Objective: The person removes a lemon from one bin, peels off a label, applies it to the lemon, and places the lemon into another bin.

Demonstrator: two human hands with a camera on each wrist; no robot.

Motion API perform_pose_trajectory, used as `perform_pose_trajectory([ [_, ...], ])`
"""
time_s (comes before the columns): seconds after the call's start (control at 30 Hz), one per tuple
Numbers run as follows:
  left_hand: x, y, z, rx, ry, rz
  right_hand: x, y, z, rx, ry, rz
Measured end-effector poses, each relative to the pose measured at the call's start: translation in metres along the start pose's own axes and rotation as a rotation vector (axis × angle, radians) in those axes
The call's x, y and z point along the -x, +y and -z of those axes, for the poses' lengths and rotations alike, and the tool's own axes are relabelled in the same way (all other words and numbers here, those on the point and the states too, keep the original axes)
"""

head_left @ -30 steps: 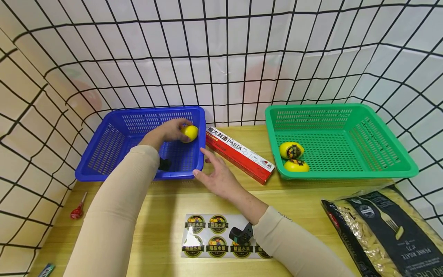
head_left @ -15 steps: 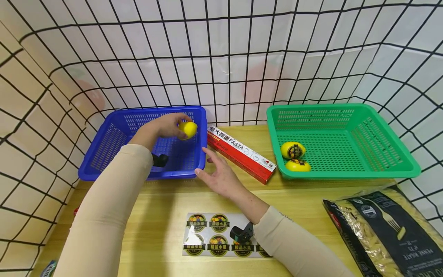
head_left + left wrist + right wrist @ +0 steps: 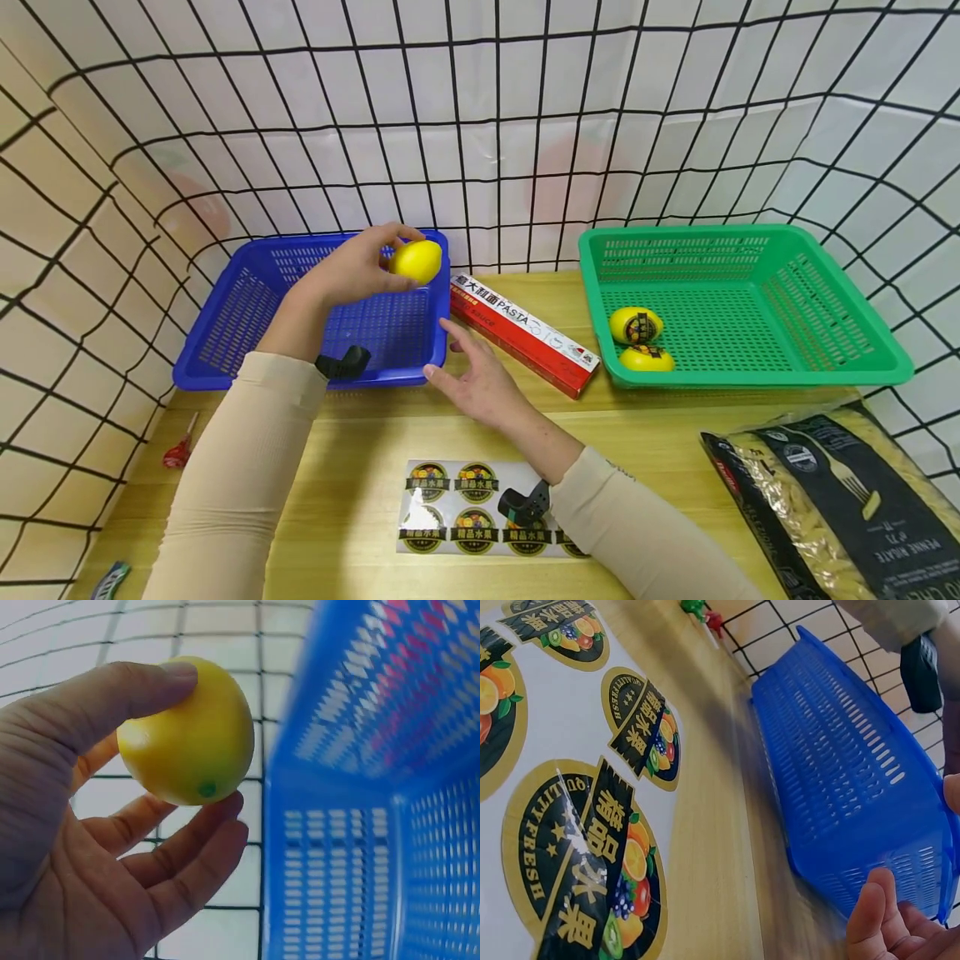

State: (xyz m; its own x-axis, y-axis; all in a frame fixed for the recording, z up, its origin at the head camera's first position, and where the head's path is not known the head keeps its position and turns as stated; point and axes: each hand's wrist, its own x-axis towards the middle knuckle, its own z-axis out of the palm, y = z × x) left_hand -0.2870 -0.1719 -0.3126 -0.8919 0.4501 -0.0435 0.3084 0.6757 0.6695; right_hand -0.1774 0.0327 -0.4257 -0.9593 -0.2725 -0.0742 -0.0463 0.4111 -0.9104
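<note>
My left hand (image 3: 352, 271) holds a plain yellow lemon (image 3: 416, 262) over the right part of the blue plastic basket (image 3: 386, 378). In the left wrist view the thumb lies across the lemon (image 3: 191, 731) and the fingers sit behind and under it; a small green spot marks its end. Beside the basket's front right corner, my right hand (image 3: 483, 387) spreads thumb and forefinger, their tips right at the rim. From the right wrist, the basket's perforated side (image 3: 825, 757) shows with fingertips (image 3: 870, 907) close to it.
A green basket (image 3: 750, 379) at right holds two lemons (image 3: 633, 324) bearing black stickers. A red and white pasta box (image 3: 521, 333) lies between the baskets. Nearer are a sticker sheet (image 3: 450, 500), a penne bag (image 3: 832, 492) and a red lollipop (image 3: 177, 452). Black wire mesh stands behind.
My left hand has lifted the lemon up from inside the blue basket, toward the height of its rim. The right hand has stayed at the basket's corner.
</note>
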Motion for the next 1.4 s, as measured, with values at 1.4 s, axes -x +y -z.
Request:
perform_pose_trajectory([
  [1.4, 0.126, 0.043, -0.092, 0.164, -0.166, -0.222, 0.102, 0.036, 0.052, 0.075, -0.076, -0.055],
])
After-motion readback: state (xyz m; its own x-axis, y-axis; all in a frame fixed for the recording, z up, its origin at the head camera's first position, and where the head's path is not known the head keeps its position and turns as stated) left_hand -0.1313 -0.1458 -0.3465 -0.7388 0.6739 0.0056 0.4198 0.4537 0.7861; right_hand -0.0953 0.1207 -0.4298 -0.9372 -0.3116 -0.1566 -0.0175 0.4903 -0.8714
